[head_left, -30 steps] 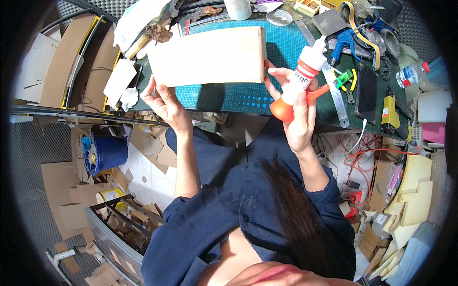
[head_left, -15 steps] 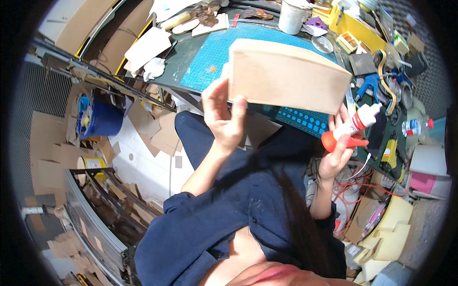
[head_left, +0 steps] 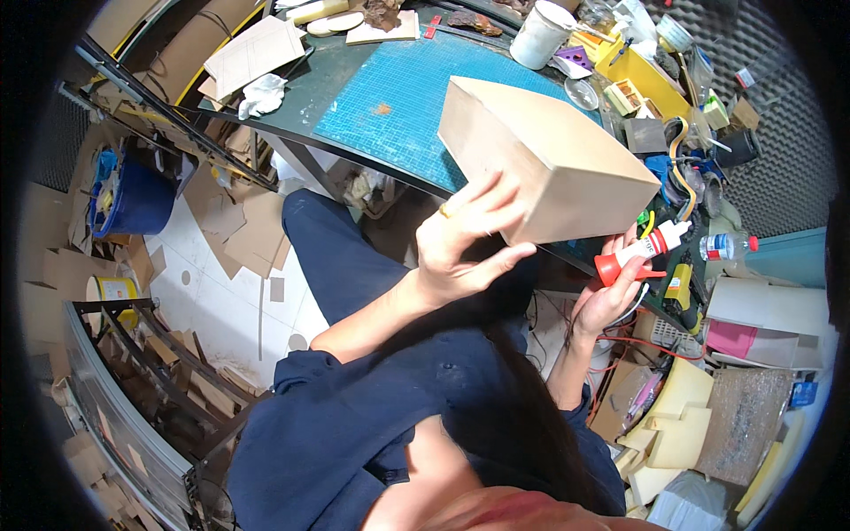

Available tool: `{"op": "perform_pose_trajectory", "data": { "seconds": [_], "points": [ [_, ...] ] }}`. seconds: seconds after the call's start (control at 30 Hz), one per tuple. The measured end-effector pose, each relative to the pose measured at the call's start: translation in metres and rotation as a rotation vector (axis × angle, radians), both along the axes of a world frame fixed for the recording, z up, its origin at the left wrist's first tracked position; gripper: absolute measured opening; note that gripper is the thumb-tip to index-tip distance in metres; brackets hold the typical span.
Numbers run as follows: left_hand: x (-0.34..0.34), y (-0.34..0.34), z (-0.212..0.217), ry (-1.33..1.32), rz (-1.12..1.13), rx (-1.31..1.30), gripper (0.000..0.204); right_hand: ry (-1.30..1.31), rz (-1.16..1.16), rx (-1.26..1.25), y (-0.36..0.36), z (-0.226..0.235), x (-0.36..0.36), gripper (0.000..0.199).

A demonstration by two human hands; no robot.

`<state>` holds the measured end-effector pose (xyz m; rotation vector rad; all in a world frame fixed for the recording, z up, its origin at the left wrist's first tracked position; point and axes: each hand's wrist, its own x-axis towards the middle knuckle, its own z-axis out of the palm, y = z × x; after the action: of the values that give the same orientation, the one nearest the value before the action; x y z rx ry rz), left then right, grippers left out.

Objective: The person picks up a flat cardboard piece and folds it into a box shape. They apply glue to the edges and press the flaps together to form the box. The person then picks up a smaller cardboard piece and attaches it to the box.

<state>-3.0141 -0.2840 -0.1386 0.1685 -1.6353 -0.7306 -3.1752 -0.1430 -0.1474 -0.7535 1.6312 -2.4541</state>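
A pale wooden box-like piece (head_left: 589, 202) is raised over the front edge of the workbench, turned so that one corner edge faces me. My left hand (head_left: 465, 237) is at its left side, fingers spread and thumb stretched along the lower edge; the fingertips seem to touch the wood. In my right hand (head_left: 609, 292) is a white squeeze bottle (head_left: 653, 242) with red parts, tilted with its white tip up and to the right. The right fingertips reach up behind the bottle to the piece's lower right corner. Whether they bear its weight is hidden.
A blue-green cutting mat (head_left: 381, 106) covers much of the bench. A white tub (head_left: 538, 37), a yellow bin (head_left: 645, 73) and tools crowd its right side. A clear plastic bottle (head_left: 724, 246) lies at the right. Left on the floor are a blue bucket (head_left: 137, 199) and cardboard (head_left: 235, 221).
The wooden piece has turned, so a corner and two sides now face me. My left hand has moved right with its fingers spreading. The squeeze bottle stays in my right hand.
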Motion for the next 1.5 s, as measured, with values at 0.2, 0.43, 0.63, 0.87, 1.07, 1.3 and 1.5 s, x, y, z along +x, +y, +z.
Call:
{"op": "perform_pose_trajectory", "data": {
  "seconds": [0.2, 0.43, 0.63, 0.87, 1.07, 1.3, 1.5],
  "points": [
    [-0.019, 0.021, 0.006, -0.099, -0.021, -0.19, 0.046, -0.149, -0.089, 0.098, 0.02, -0.015, -0.016, 0.053],
    [-0.035, 0.041, 0.005, -0.173, -0.183, -0.276, 0.035, -0.257, 0.116, 0.138, 0.043, -0.049, -0.033, 0.061],
    [-0.047, 0.048, 0.001, -0.163, -0.21, -0.301, 0.037, -0.05, 0.046, 0.351, 0.059, -0.084, -0.033, 0.061],
    [-0.049, 0.043, 0.005, -0.189, -0.219, -0.327, 0.042, -0.103, 0.151, 0.26, 0.061, -0.082, -0.038, 0.058],
    [-0.05, 0.03, 0.014, -0.319, -0.209, -0.342, 0.072, -0.214, 0.083, 0.16, 0.043, -0.071, -0.035, 0.061],
    [-0.047, -0.009, 0.015, -0.505, -0.021, -0.268, 0.086, -0.288, -0.039, 0.139, 0.035, -0.047, -0.03, 0.057],
    [-0.05, -0.027, -0.007, -0.269, 0.058, 0.165, 0.128, -0.274, -0.036, 0.045, 0.015, -0.037, -0.024, 0.036]
  ]
}}
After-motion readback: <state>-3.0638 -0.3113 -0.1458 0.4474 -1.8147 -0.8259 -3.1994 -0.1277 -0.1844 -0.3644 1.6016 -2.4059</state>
